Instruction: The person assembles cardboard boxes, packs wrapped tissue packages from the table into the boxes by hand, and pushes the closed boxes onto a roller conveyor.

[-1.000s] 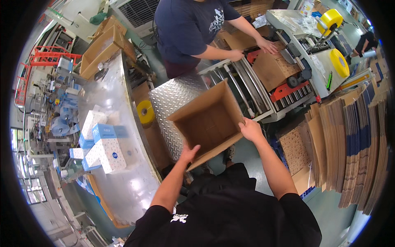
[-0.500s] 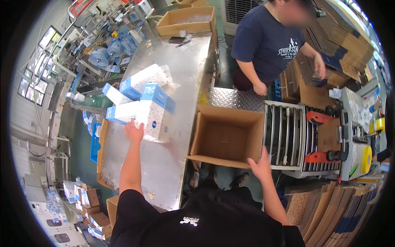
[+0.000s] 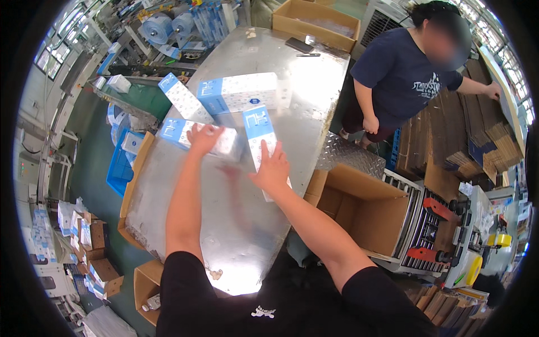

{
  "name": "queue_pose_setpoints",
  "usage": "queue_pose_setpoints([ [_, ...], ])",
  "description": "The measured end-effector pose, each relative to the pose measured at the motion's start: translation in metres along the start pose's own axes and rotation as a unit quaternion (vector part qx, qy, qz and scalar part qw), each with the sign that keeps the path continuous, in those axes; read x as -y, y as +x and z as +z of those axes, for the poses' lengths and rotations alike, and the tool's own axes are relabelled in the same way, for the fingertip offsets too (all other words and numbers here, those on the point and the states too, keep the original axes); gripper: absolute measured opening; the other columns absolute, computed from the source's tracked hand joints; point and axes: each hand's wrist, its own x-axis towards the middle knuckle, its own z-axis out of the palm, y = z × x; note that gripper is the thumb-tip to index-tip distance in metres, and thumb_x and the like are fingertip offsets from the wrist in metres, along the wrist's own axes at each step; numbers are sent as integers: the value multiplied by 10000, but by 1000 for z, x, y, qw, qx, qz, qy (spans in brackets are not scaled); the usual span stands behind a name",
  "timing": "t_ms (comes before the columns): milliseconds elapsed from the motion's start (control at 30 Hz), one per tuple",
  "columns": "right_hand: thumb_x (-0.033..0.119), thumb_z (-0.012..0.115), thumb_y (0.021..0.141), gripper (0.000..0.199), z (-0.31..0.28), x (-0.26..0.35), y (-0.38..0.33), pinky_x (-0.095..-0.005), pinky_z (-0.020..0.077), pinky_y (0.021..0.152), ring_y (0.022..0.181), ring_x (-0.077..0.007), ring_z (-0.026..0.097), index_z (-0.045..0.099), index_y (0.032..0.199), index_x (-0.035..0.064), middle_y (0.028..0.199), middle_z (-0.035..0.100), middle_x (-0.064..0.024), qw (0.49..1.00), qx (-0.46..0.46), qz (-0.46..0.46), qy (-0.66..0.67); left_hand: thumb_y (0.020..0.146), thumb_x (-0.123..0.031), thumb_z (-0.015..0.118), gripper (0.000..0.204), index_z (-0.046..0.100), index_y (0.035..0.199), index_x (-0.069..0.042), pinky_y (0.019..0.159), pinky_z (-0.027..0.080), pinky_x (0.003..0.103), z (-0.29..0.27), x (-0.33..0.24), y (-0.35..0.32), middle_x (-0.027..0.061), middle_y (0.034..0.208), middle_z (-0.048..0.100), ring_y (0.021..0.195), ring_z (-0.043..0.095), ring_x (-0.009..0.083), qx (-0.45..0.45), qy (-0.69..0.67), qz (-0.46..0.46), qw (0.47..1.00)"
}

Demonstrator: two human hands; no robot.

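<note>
Several white-and-blue boxes lie on the metal table. My left hand (image 3: 204, 139) is closed over the top of one small box (image 3: 175, 133), with its fingers bent across the white part. To the right, my right hand (image 3: 272, 168) grips a long narrow box (image 3: 257, 121), its thumb by the left edge and its fingers over the printed face. Beyond my hands lie a slanted narrow box (image 3: 184, 98) and a group of white-and-blue boxes (image 3: 238, 92) side by side. The undersides of the boxes in my hands are hidden.
An open cardboard carton (image 3: 365, 216) stands right of the table (image 3: 224, 224), by a roller conveyor (image 3: 412, 210). A co-worker (image 3: 401, 78) stands at the far right near stacked flat cardboard (image 3: 443, 135). A phone (image 3: 299, 45) and another carton (image 3: 317, 22) are at the far end.
My right hand has left the carton's rim and come onto a box on the table. The boxes have been spread apart. The view has shifted, and the co-worker has reached toward the cardboard.
</note>
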Motion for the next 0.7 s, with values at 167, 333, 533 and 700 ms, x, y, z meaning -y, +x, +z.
queue_pose_setpoints([
  [167,260,799,712,1070,-1,-20,25,-490,463,1024,1216,-470,530,211,1593,114,1475,387,-328,992,75,94,25,832,-553,723,617,673,1206,-64,1056,281,769,32,-10,-19,225,1610,243,1498,180,422,-59,27,-84,994],
  [333,8,745,692,1050,-60,-73,-6,-430,456,1071,1299,-337,549,193,1586,31,1411,530,-243,842,103,135,511,697,-22,803,904,321,1459,46,1026,518,498,17,158,-48,259,1367,540,1222,591,398,-187,-635,-224,715],
  [533,20,832,650,1011,-168,-206,-107,-394,355,1151,1355,-250,484,358,1543,44,1454,526,-111,764,148,46,627,704,50,778,796,436,1424,57,1054,500,445,60,57,-179,207,1349,601,1231,603,333,97,-614,-17,783],
  [700,155,924,665,868,-225,-294,-197,-403,397,1104,1288,-243,519,511,1418,31,1397,563,-117,894,97,113,422,826,-254,826,728,498,1455,-90,1113,403,402,109,-68,-238,97,1472,525,1333,494,261,110,-345,376,853],
])
